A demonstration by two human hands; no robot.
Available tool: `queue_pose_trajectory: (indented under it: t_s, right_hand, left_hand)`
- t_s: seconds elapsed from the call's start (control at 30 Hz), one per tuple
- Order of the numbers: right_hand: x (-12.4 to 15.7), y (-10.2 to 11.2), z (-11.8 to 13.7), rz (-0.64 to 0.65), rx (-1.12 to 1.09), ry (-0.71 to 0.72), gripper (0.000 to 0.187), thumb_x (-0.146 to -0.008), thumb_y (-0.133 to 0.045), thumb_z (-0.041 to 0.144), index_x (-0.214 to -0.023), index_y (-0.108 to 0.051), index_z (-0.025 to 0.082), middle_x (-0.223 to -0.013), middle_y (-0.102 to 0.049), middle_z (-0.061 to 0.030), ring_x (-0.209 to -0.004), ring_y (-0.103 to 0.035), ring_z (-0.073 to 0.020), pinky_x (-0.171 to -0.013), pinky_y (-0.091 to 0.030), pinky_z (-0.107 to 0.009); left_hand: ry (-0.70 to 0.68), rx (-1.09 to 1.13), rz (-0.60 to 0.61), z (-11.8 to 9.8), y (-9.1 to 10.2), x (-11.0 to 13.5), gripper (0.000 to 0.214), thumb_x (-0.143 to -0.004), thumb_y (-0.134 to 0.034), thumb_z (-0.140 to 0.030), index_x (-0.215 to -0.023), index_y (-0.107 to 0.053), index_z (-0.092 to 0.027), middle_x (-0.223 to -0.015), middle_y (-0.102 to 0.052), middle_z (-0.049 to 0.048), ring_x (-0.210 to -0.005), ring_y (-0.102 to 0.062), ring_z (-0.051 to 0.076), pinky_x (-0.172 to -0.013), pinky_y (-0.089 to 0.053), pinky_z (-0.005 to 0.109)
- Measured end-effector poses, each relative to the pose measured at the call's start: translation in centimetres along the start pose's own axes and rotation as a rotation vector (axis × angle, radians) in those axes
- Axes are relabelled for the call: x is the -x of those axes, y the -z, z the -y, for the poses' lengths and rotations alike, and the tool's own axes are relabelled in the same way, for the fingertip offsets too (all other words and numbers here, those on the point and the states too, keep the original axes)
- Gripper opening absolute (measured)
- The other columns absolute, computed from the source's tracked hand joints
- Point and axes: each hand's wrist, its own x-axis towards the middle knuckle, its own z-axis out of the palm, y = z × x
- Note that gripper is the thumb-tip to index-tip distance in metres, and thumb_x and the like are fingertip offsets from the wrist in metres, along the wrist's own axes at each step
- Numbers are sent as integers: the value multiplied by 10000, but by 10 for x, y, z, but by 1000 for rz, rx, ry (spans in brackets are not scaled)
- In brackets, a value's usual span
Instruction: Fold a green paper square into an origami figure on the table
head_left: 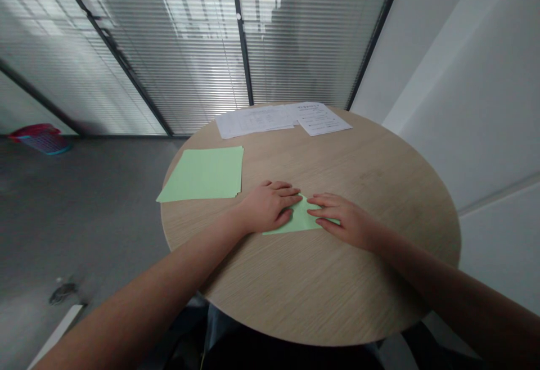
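A folded piece of green paper (302,218) lies on the round wooden table in front of me, its straight edge towards me. My left hand (270,207) rests on its left part, fingers stretched out flat and pointing right. On the right part lies my right hand (337,215), its fingers spread and slightly bent, pointing left. Between the fingertips of both hands shows the paper's upper point. Both hands hide the sides of the paper, so its full shape cannot be made out. Left of my left hand is a stack of green paper sheets (206,173).
Several white printed sheets (261,121) lie at the far edge of the round table (320,285). Beyond it stand windows with blinds (295,49), and a white wall (485,94) is on the right. A red and blue basket (44,138) stands on the floor at the left.
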Motion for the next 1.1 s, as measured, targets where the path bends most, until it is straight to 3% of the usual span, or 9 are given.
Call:
queue_pose_trajectory:
  t_s: [0.23, 0.37, 0.5, 0.67, 0.9, 1.0, 1.1]
  right_hand:
    - [1, 0, -2, 21, 31, -2, 289, -973, -620, 172, -1207, -781, 228, -1348, -717, -147, -1264, -665, -277, -1068, -536, -520]
    - [-1, 1, -2, 28, 29, 20, 269, -983, -613, 183, -1187, -786, 213, -1345, -717, -156, -1263, -665, -278, -1063, -539, -514]
    - [-3, 3, -2, 45, 10, 9, 279, -991, -613, 205, -1211, -782, 239, -1351, -720, -138, -1266, -664, -266, -1075, -528, -505]
    - [-3, 7, 0, 127, 64, -11, 315, -998, -609, 208, -1270, -758, 259, -1358, -724, -114, -1327, -619, -306, -1112, -473, -587]
    - [39, 16, 6, 220, 114, -151, 371, -1027, -558, 212, -1357, -700, 306, -1401, -699, -80, -1414, -541, -363, -1146, -322, -769]
    - [62, 25, 12, 228, 102, -223, 379, -1049, -524, 235, -1384, -678, 324, -1406, -695, -76, -1453, -503, -354, -1162, -291, -779]
    - [70, 39, 19, 246, 114, -224, 344, -1049, -520, 260, -1330, -714, 308, -1343, -735, -71, -1403, -559, -359, -1150, -336, -760]
  left_hand:
    - [2, -15, -2, 0, 1, 0, 467, -982, -541, -295, -1427, -621, -180, -1453, -651, 122, -1345, -593, 308, -1093, -479, 519]
    - [-27, -23, -30, 0, -2, 0, 462, -984, -539, -264, -1433, -614, -180, -1517, -598, 107, -1413, -523, 299, -1154, -437, 512]
    - [-44, -27, -27, -1, -4, 0, 456, -1007, -511, -247, -1446, -598, -156, -1457, -648, 115, -1394, -540, 278, -1149, -444, 486]
    - [-30, -20, -6, 0, -4, 0, 442, -1011, -505, -260, -1433, -606, -173, -1443, -660, 108, -1374, -563, 268, -1139, -443, 475]
    - [-21, -1, -7, 2, -4, 0, 446, -1003, -503, -266, -1426, -608, -174, -1451, -657, 85, -1379, -551, 280, -1149, -426, 486]
    - [-19, 6, 1, 1, -5, 0, 456, -991, -511, -258, -1431, -603, -180, -1461, -651, 75, -1390, -538, 289, -1147, -424, 486]
    - [-20, 4, -11, 1, -5, 0, 451, -985, -513, -248, -1422, -611, -191, -1460, -652, 74, -1391, -537, 287, -1149, -418, 481]
